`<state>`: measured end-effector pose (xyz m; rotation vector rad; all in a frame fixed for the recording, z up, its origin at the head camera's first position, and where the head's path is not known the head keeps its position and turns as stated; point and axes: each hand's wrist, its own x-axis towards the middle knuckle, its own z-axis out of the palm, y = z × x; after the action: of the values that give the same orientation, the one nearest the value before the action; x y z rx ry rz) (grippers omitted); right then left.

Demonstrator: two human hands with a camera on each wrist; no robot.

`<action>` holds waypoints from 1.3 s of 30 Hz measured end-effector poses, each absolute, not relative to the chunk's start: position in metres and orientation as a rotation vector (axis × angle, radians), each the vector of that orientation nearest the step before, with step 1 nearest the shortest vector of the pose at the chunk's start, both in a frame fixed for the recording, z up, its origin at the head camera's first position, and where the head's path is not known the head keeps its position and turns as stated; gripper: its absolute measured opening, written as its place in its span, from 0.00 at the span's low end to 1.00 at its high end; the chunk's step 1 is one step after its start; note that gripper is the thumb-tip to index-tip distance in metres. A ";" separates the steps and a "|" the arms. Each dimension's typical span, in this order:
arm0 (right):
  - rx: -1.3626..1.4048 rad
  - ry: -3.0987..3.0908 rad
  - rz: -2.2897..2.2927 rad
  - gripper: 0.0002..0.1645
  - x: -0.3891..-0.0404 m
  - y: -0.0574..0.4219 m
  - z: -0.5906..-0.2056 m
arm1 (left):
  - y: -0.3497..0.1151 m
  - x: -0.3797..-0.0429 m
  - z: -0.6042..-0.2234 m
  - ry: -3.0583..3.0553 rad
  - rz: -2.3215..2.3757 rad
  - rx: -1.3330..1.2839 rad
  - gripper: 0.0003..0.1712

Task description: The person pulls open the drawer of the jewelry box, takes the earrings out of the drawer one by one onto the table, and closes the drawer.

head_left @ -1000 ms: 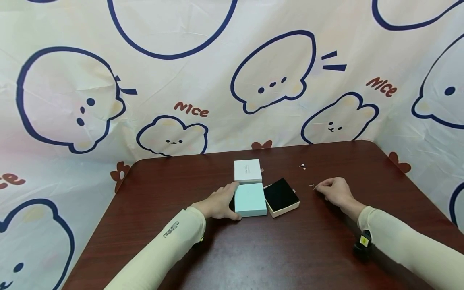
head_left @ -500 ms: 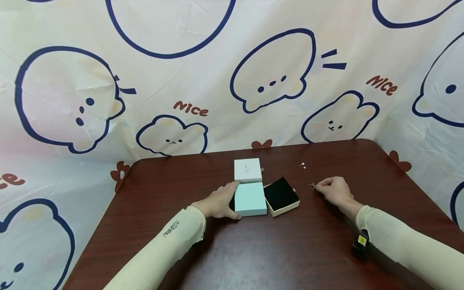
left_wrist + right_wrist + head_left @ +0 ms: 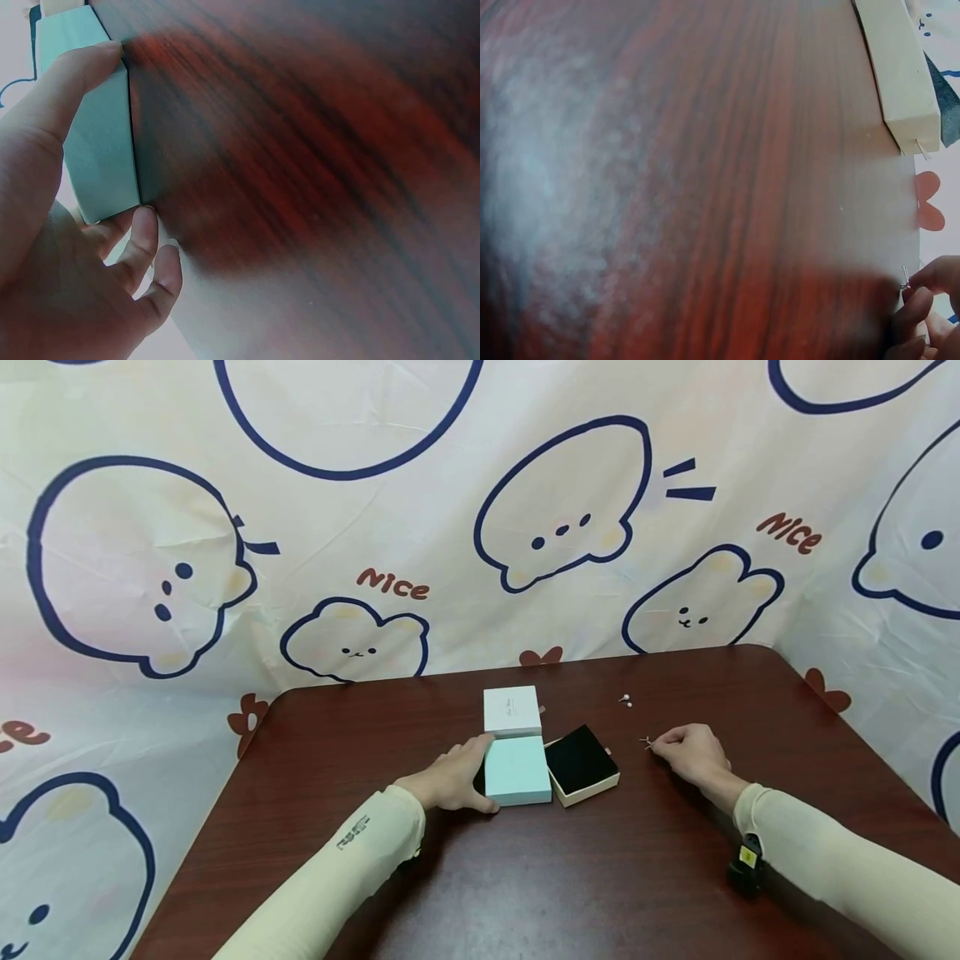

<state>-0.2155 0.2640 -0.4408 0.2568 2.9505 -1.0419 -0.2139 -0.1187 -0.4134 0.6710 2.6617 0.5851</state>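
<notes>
My left hand [image 3: 448, 779] grips a light-blue box [image 3: 517, 770] from its left side, the thumb along the near face. In the left wrist view, the thumb lies on the blue box [image 3: 105, 142] and fingertips sit at its lower end. My right hand [image 3: 693, 752], low over the table's right part, pinches a tiny silvery piece of jewelry [image 3: 647, 743] with thin crossing prongs between thumb and forefinger. The right wrist view has these fingertips [image 3: 919, 300] at its lower right edge, with the silvery piece [image 3: 905, 279] sticking out; the rest of that hand is cut off.
Behind the blue box stands a white box [image 3: 512, 710] with small print. To the right, an angled cream box [image 3: 588, 793] shows a black top. Small pearl-like studs [image 3: 626, 700] lie farther back on the dark wooden table [image 3: 360, 718]. A printed cloth [image 3: 450, 527] hangs behind.
</notes>
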 end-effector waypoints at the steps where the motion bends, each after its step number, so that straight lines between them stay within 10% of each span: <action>1: 0.256 2.954 -1.038 0.14 -0.215 0.264 -0.441 | -0.119 -0.214 -0.413 2.662 0.585 0.670 0.64; 39: 0.087 2.750 -1.357 0.18 -0.216 0.271 -0.435 | -0.118 -0.214 -0.414 2.660 0.588 0.659 0.65</action>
<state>-0.2156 0.2710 -0.4352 0.0869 2.7495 -1.3569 -0.2137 -0.1182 -0.4141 0.6586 2.6600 0.5878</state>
